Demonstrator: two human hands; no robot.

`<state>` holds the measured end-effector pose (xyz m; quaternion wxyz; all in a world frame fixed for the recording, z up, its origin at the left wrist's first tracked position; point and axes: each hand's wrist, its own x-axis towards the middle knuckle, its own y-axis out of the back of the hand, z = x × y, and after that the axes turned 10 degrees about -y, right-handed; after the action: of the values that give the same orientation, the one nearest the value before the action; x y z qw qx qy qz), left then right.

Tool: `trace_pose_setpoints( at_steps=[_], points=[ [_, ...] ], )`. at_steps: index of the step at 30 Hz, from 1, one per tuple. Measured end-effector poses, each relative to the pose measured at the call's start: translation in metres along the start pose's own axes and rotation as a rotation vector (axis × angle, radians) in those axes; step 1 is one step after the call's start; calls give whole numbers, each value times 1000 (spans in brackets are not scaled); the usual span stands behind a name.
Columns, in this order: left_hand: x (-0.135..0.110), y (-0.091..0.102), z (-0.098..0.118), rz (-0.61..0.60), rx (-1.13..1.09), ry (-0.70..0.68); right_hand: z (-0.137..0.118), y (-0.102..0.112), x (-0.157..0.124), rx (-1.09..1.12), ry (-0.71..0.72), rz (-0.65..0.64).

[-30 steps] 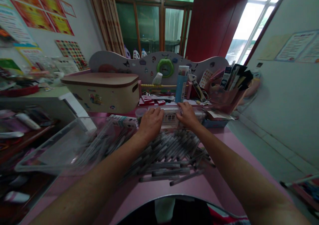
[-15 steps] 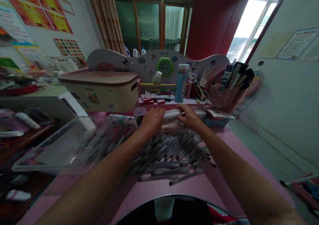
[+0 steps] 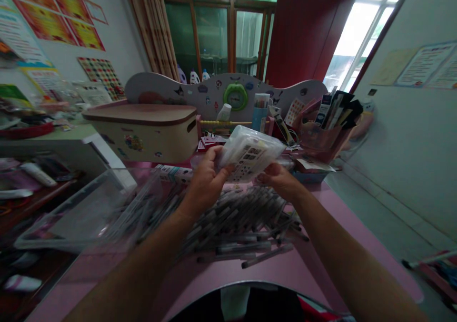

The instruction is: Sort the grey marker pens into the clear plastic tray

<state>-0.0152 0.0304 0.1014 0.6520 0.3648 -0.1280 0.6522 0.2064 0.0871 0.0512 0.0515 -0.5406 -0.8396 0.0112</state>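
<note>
Both hands hold a clear plastic box with a printed label, lifted and tilted above the pink desk. My left hand grips its left end with thumb on top. My right hand grips its lower right edge, fingers curled under. Below them lies a big heap of grey pens spread over the desk.
A clear plastic tray lies at the left. A cream storage box with a brown lid stands behind it. At the back are a blue cup of pencils, a green clock and a pink holder.
The hands were resting on the clear box at the back of the desk; they have gripped it, lifted it and tilted it toward me.
</note>
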Motion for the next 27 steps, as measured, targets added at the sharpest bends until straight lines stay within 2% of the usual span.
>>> trace_pose_setpoints(
  at_steps=[3, 6, 9, 12, 14, 16, 18, 21, 23, 26, 27],
  points=[
    [-6, -22, -7, 76, -377, 46, -16, -7, -8, 54, 12, 43],
    [-8, -43, -15, 137, -513, 67, -41, 4, -12, -35, 38, 57],
    [-9, -53, -21, 95, -394, 102, -77, 29, -8, -294, 176, 192],
    [-10, -52, -22, 4, -169, 184, -115, 54, 1, -602, 243, 305],
    [-13, -48, -22, -62, -71, 213, -137, 65, 10, -762, 260, 322],
    [-16, -44, -22, -121, -17, 218, -153, 70, 20, -919, 188, 260],
    [-21, -40, -24, -163, 18, 225, -163, 71, 30, -1007, 136, 206],
    [-28, -36, -27, -206, 49, 220, -166, 72, 47, -1127, 86, 197],
    [-32, -33, -28, -223, 60, 214, -164, 73, 59, -1201, 87, 227],
    [-38, -28, -26, -245, 98, 213, -163, 75, 74, -1270, 67, 197],
    [-40, -26, -25, -254, 114, 213, -163, 75, 78, -1268, 101, 204]
  ],
)
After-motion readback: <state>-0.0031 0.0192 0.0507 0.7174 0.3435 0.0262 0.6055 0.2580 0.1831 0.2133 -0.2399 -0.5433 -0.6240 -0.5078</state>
